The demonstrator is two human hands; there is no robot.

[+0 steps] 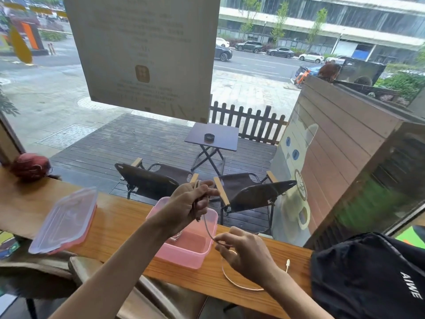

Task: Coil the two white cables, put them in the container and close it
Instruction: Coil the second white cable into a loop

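The pink container point(184, 247) is sitting open near the wooden counter's point(119, 217) front edge, its lid point(64, 219) lying apart to the left. The left hand point(190, 208) is gripping cable loops above the container. The white cable point(232, 278) is running down to the right hand point(243, 252), which is pinching it, then curving along the counter, its plug end point(287, 264) pointing away from the person

A: anything you can actually read here?

B: pretty much just "AIWE" in white caps on the black bag point(368, 275) at the right end of the wooden counter point(119, 217).

A: and the big poster point(142, 49) on the window?

B: lines of print plus a brown square logo, too blurry to read.
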